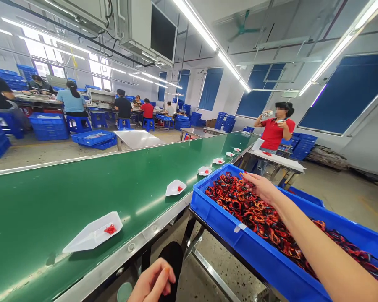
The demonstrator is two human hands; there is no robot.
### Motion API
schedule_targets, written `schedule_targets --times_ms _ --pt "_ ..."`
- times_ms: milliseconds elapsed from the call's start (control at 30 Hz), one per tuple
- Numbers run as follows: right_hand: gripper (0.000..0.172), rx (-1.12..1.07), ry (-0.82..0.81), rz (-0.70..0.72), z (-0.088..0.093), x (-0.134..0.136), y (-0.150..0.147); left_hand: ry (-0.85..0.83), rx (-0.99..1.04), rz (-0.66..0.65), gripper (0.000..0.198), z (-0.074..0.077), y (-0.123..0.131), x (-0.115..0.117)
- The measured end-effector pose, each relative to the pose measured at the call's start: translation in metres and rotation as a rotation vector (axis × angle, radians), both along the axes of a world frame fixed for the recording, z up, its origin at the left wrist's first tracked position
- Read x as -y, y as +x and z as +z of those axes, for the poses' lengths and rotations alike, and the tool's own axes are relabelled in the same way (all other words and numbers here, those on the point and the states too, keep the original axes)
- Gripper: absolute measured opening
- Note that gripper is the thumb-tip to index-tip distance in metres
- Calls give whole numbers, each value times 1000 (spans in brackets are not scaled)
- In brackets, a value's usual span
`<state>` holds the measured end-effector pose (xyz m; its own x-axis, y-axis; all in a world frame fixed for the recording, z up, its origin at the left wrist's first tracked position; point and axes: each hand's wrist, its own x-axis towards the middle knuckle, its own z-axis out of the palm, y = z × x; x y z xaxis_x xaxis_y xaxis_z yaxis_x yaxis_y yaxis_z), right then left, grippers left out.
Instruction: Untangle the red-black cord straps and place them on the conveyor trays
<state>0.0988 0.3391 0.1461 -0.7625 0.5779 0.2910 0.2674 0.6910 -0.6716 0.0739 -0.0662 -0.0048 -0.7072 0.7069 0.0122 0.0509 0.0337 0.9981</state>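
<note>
Bands (264,218) in red, orange and black, heaped in the blue crate (255,250) beside the belt (82,188). Worker's right hand (261,186) is at the crate's far end, fingers partly bent; from here I cannot tell whether it grips a band. Left hand (153,281) is loosely curled near the belt's near edge, contents not discernible. White dishes (91,239) line that edge, the nearest containing red pieces (110,229).
</note>
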Motion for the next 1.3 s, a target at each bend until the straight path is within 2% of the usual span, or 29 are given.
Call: schedule_targets --times_ms 67,133,167,233,267,300,367,400,467,533,633,700,767,833,900,1000,1067,1133,1300 --pt "54 -45 -83 123 6 51 14 186 214 -46 42 9 3 -19" --pt "56 -32 -200 312 -4 116 27 353 541 -84 46 18 10 -29" --pt "52 5 -175 416 -17 151 33 439 711 -112 51 22 14 -31" --pt "39 -41 16 628 -53 213 41 594 999 -161 58 26 20 -27" --pt "40 -78 138 757 -74 239 43 664 1100 -158 58 25 23 -22" --pt "42 -143 254 807 -95 260 43 729 1170 -124 55 23 24 -16" --pt "43 -239 425 836 -129 290 37 822 1242 10 48 15 26 -1" --pt "42 -265 473 826 -140 300 33 852 1255 86 45 10 26 7" --pt "39 -275 497 825 -152 314 23 899 1258 215 41 0 25 22" --pt "39 -279 428 844 -153 323 15 929 1245 278 40 -8 22 33" --pt "39 -240 139 878 -150 333 10 947 1198 307 30 -18 16 40" --pt "36 -158 -183 869 -150 336 10 861 1184 405 21 -23 12 42" --pt "34 -69 -577 826 -149 337 11 702 1151 531 21 -25 11 43" --pt "36 -33 -993 778 -147 336 11 568 984 581 31 -24 11 47" --pt "40 -19 -1387 758 -142 336 10 494 708 584 38 -21 10 54" --pt "43 59 -1825 747 -135 338 7 373 346 648 33 -16 8 68" --pt "44 110 -1982 741 -133 340 5 283 217 672 31 -14 6 76" --pt "43 142 -2069 735 -135 343 4 220 154 655 36 -14 6 82" --pt "43 209 -2136 711 -142 349 5 175 114 625 39 -12 6 86"
